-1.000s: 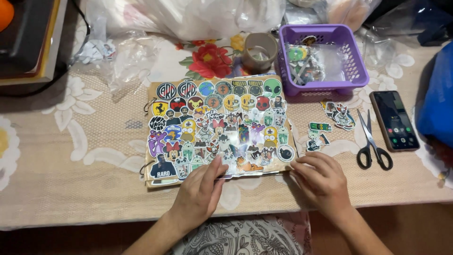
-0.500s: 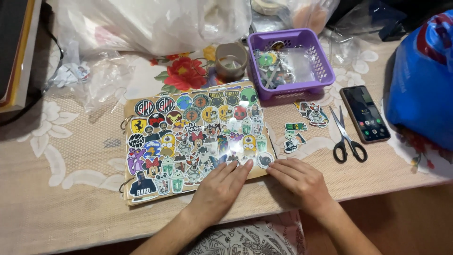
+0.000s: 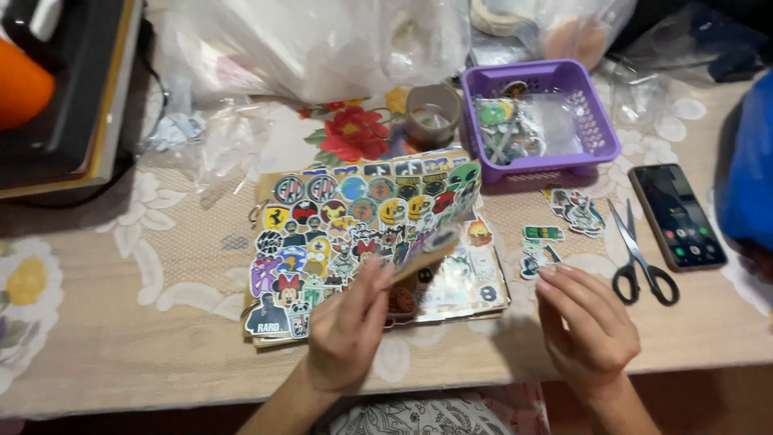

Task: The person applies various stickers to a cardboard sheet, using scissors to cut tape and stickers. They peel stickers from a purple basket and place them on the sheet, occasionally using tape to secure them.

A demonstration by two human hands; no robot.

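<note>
The left hand (image 3: 348,326) pinches the sticker-covered cover (image 3: 366,213), lifting it open, while the right hand (image 3: 592,326) rests empty, fingers spread, beside loose stickers (image 3: 541,251).

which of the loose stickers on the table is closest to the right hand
The small one just beyond the right hand fingertips. The green one and the big one lie farther up, toward the basket.

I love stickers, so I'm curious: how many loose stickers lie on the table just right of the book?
3, as far as shows: a larger character sticker, a small green sticker below it, and a third sticker by the right hand, whose fingertips may hide more.
</note>
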